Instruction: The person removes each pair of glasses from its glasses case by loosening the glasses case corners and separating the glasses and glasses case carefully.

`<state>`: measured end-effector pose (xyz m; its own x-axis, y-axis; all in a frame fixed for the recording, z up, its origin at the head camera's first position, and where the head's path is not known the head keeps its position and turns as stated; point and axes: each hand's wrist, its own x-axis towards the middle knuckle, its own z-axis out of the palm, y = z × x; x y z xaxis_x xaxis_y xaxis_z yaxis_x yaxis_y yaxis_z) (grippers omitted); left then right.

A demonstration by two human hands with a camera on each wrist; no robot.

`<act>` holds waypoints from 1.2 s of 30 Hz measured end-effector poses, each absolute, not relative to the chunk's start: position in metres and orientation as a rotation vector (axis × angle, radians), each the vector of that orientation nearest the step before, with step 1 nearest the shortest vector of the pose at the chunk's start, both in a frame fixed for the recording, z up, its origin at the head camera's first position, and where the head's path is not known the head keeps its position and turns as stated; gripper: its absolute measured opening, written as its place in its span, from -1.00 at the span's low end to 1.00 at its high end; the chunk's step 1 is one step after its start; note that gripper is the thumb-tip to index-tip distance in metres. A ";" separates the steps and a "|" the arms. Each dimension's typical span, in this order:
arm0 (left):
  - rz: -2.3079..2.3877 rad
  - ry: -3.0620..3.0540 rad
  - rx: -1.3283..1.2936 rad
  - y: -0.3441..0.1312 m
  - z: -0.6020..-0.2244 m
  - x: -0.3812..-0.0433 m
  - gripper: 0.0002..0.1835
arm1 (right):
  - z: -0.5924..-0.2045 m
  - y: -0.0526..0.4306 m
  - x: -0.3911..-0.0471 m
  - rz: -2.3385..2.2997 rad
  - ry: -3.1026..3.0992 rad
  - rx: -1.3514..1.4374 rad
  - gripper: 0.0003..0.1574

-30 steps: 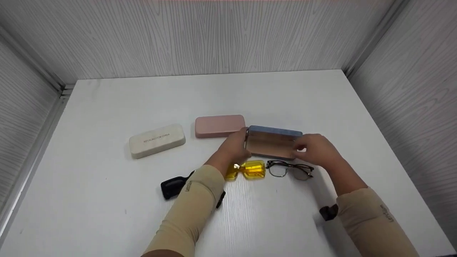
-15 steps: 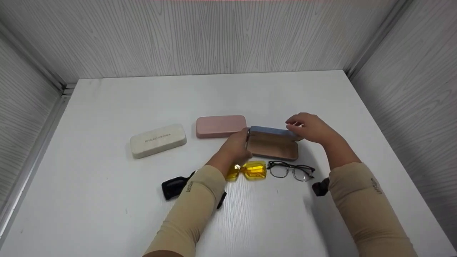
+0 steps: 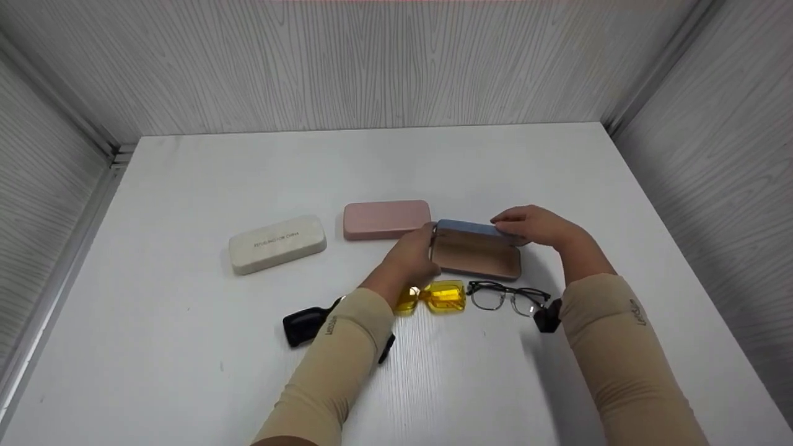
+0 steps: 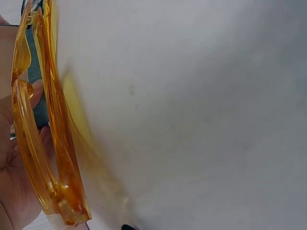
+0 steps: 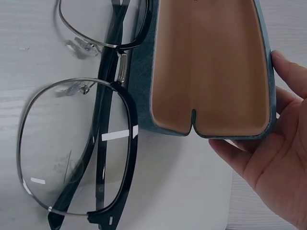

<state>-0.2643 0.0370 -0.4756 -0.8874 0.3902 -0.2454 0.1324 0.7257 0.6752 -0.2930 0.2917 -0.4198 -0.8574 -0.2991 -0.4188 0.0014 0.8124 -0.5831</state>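
A blue glasses case [image 3: 477, 259] with a tan lining lies with its lid raised. My left hand [image 3: 406, 257] grips the case's left end, thumb towards the front. At the lid's right corner, my right hand [image 3: 538, 225] holds the edge; in the right wrist view its fingers wrap round the lid [image 5: 230, 62]. Yellow-tinted glasses [image 3: 446, 296] lie just in front of the case, partly hidden by the left forearm. Beside them are folded clear eyeglasses [image 5: 129, 108] with black browlines, close to the case's front side.
A pink glasses case [image 3: 387, 218] stands closed behind the left hand. Further left is a closed cream case [image 3: 277, 244] with lettering. Black sunglasses [image 3: 302, 326] lie partly beneath the left forearm. Panelled walls [image 3: 372, 68] border the white table [image 3: 186, 371].
My right hand has left the case's front right side, moved up and back, and taken hold of the lid's right corner. The left hand keeps its grip on the left end.
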 end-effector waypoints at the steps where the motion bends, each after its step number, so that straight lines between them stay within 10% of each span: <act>1: 0.955 2.560 0.403 0.037 -0.476 -0.265 -0.09 | -0.420 0.291 -0.294 -0.821 2.473 -0.221 -0.36; 14: 0.947 2.573 0.426 0.037 -0.478 -0.265 -0.10 | -0.433 0.299 -0.288 -1.022 2.224 -0.078 -0.02; 36: 0.977 2.537 0.384 0.029 -0.479 -0.264 -0.11 | -0.448 0.292 -0.265 -1.002 2.445 -0.283 -0.28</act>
